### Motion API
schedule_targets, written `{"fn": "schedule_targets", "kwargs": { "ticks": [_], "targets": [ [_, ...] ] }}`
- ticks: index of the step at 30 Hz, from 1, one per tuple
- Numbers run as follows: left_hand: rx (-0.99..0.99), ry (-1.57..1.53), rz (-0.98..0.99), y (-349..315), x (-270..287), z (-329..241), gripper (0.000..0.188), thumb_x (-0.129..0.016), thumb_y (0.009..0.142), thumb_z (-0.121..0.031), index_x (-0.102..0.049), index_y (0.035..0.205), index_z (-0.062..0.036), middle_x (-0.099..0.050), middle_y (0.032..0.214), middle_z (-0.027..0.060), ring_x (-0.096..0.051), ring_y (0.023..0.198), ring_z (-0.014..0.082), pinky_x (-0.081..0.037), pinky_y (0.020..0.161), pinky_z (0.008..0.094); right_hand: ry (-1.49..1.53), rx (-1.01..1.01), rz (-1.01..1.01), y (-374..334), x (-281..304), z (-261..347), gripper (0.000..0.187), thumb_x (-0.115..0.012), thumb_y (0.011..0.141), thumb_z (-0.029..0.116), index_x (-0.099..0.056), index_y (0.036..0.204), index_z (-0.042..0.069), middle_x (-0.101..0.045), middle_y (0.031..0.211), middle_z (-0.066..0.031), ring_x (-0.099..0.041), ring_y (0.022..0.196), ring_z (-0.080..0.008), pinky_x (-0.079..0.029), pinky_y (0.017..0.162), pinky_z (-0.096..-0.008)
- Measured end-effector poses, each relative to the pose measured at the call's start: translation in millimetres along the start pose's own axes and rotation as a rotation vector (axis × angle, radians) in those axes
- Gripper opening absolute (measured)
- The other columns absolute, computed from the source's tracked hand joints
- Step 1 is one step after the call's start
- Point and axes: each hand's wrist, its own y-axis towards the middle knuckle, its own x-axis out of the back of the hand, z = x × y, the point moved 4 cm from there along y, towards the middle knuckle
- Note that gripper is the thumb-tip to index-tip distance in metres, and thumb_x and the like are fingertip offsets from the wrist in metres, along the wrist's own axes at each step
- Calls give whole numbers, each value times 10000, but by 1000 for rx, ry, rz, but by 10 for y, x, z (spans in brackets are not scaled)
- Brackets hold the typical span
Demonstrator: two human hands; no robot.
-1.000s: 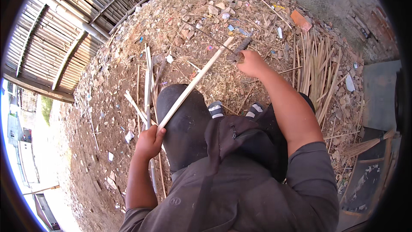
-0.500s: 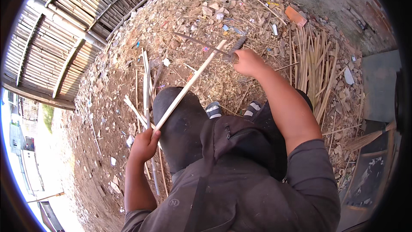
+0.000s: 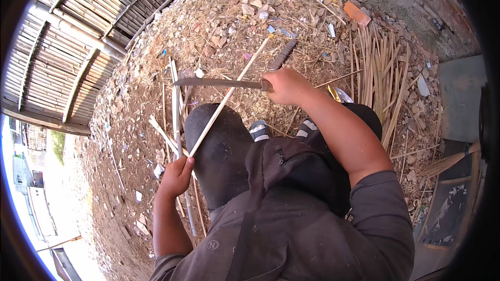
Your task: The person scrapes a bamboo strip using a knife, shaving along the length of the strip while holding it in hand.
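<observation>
My left hand (image 3: 177,176) is closed round the lower end of a pale bamboo strip (image 3: 213,118). The strip slants up and right, passing over my left thigh. My right hand (image 3: 285,86) grips a machete (image 3: 219,82), its long dark blade pointing left and crossing the strip in this view. Whether blade and strip touch, I cannot tell. Just beyond my right hand is a dark ribbed rod (image 3: 284,53), partly hidden by that hand. Several more pale strips (image 3: 176,106) lie on the ground beside my left knee.
A bundle of long split strips (image 3: 379,75) lies on the right, near an orange brick (image 3: 357,14). Stones and litter cover the ground. A bamboo-slat wall (image 3: 57,52) stands at the upper left. At the right are a grey panel (image 3: 461,101) and a straw broom (image 3: 449,161).
The machete's blade has swung down from a slant to nearly level, lower along the strip. My right hand has shifted slightly left and nearer. My left hand keeps its hold.
</observation>
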Motion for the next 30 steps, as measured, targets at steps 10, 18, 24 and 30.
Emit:
{"fn": "schedule_targets", "kwargs": {
  "ticks": [10,18,24,30],
  "targets": [
    [58,-84,43,-6,9,-31,525,-446,1049,-432,-567,834,31,-566,661,191,-562,645,297,-461,668,431,196,-168,-17,45,84,-223,301,-683,773,216,-674,1027,54,-687,856,-193,-690,847,-356,-535,748,-466],
    [-38,-13,-90,-37,-16,-62,475,-460,1040,-387,-563,830,27,-581,685,255,-589,681,452,-448,635,487,263,-304,-99,114,51,-717,390,-694,751,225,-690,1088,30,-703,987,-215,-679,936,-382,-540,827,-463],
    [-9,-30,-61,-165,-43,-112,387,-533,1007,-332,-535,821,6,-589,670,230,-604,667,429,-450,619,476,139,-198,-93,-33,302,-618,408,-731,748,237,-686,1086,14,-701,933,-210,-678,915,-378,-527,787,-452],
    [-13,122,-237,-283,-70,-265,305,-593,983,-320,-623,940,-20,-649,724,223,-647,696,432,-485,621,476,70,45,-50,-117,254,-293,270,-745,770,259,-672,937,59,-674,816,-177,-669,819,-381,-515,710,-470]
  ]
}}
